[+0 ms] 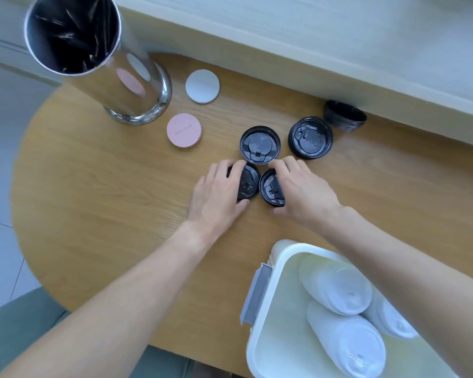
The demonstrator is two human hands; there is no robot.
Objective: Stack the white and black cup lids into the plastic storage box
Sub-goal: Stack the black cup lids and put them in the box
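Wooden table [107, 186]: white lid stacks [344, 293] lie sideways.

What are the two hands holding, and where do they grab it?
Each grips a black lid by its rim: left hand one lid, right hand another lid.

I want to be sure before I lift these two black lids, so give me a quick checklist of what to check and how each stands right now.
1. Left hand grips a black lid: ok, fingers curl round its edge.
2. Right hand grips the other black lid: ok.
3. The two lids are apart from each other: cannot tell, their rims look very close.
4. Storage box open: ok, no cover on it.
5. Room in the box: ok, white lid stacks lie toward its right side, left side bare.
6. Other black lids remaining on the table: not ok, several still out.
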